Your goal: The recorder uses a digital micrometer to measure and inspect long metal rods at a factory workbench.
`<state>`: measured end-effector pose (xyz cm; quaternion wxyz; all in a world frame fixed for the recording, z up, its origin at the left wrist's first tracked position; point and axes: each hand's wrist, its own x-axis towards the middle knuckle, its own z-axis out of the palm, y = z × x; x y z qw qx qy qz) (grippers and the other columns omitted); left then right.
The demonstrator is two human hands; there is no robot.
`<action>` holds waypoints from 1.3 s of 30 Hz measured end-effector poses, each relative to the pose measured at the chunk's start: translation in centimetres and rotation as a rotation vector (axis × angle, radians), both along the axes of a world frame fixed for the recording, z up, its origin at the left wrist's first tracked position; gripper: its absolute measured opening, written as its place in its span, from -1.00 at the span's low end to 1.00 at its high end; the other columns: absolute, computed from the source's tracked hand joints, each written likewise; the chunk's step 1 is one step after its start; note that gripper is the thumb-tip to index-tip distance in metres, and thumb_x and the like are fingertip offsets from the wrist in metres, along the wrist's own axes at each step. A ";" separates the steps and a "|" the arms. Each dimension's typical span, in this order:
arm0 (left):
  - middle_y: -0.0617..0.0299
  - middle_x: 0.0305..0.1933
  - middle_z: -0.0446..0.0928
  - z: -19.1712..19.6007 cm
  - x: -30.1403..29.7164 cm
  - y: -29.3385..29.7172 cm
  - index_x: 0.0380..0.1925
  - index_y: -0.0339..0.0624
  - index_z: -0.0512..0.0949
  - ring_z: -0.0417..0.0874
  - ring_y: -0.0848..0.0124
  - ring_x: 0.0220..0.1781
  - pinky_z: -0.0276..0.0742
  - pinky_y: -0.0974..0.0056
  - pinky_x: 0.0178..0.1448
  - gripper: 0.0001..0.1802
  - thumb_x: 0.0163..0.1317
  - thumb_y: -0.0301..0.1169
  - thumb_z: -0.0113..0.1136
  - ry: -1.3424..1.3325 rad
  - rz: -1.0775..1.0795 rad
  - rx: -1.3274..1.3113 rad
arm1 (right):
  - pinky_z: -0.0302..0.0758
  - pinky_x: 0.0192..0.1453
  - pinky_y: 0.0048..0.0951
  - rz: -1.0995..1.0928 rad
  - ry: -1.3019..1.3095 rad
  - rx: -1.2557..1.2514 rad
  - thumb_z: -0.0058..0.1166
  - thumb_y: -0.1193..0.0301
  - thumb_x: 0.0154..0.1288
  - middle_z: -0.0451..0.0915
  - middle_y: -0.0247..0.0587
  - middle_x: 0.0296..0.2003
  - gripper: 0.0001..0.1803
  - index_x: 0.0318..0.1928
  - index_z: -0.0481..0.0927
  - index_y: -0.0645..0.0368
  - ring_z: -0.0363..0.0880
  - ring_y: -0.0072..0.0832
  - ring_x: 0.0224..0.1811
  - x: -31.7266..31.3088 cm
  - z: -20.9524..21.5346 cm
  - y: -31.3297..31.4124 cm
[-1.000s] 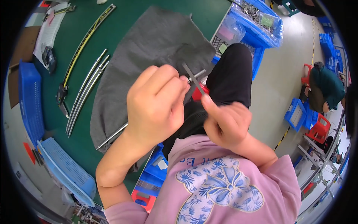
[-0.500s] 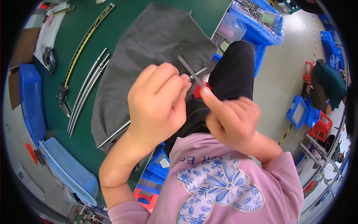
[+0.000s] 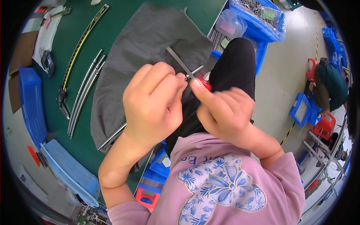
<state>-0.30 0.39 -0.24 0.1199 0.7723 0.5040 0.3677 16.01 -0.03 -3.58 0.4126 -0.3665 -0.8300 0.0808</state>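
Note:
My left hand is closed around a thin shiny metal rod, whose tip sticks out past the thumb and finger. A metal length showing below my left forearm looks like the same rod, its middle hidden by the hand. In my right hand a narrow flat grey file is gripped, index finger stretched along it. The file crosses the rod near its tip and seems to touch it. Beneath both hands spreads a dark grey cloth. A red object shows partly behind the right hand.
On the green table lie several metal rods and a caliper. Blue baskets line the left side. Blue bins with metal parts stand at upper right. Another person is bent over at far right.
The file has slid up and left across the rod together with my right hand. My left hand and the rod have shifted slightly left. Both grips stay the same.

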 end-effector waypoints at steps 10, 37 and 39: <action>0.20 -0.56 0.36 0.1 -0.3 0.2 -0.60 -0.28 0.44 0.38 0.28 -0.56 0.29 0.28 -0.53 -0.81 -0.30 -0.68 0.20 0.026 0.001 0.006 | 0.12 -0.69 -0.55 0.055 0.159 0.044 -0.03 0.76 -0.35 0.23 -0.38 -0.77 -0.51 -0.21 0.54 0.38 0.19 -0.52 -0.81 -1.0 -3.0 0.1; 0.19 -0.54 0.34 0.3 -0.2 0.0 -0.60 -0.28 0.44 0.39 0.26 -0.54 0.32 0.27 -0.50 -0.81 -0.30 -0.67 0.18 0.032 0.006 -0.026 | 0.09 -0.70 -0.57 0.040 0.186 0.160 0.02 0.63 -0.35 0.11 -0.44 -0.77 -0.51 -0.21 0.59 0.24 0.11 -0.59 -0.81 -1.3 -4.1 1.1; 0.19 -0.54 0.34 0.2 -0.2 -0.1 -0.60 -0.28 0.43 0.38 0.26 -0.54 0.31 0.26 -0.50 -0.82 -0.30 -0.67 0.18 0.022 0.007 -0.025 | 0.14 -0.69 -0.54 0.147 0.121 0.053 0.01 0.76 -0.32 0.28 -0.35 -0.75 -0.54 -0.22 0.51 0.44 0.21 -0.51 -0.80 -0.3 -3.5 0.3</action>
